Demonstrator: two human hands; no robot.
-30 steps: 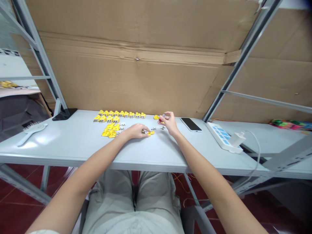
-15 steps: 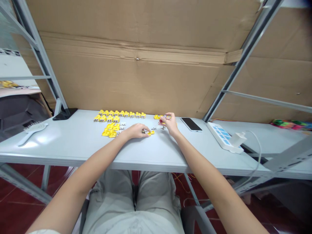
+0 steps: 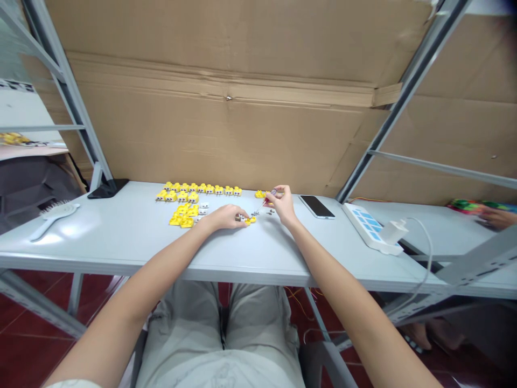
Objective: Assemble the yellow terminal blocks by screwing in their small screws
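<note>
Both hands stay put: left hand grip pins a yellow part to the tabletop, while right hand grip is clamped on the screwdriver at its 2 o'clock. A co-worker's hand has appeared far at 3 o'clock, beyond the phone.

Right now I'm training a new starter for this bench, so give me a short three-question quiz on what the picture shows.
1. True or false: the right hand holds a small screwdriver.
2. What lies just to the right of that hand on the table? A) a phone B) a mug C) scissors
3. Fill in: the left hand holds down a small plastic part that is white and ___.
Key: 1 true; 2 A; 3 yellow.
</note>
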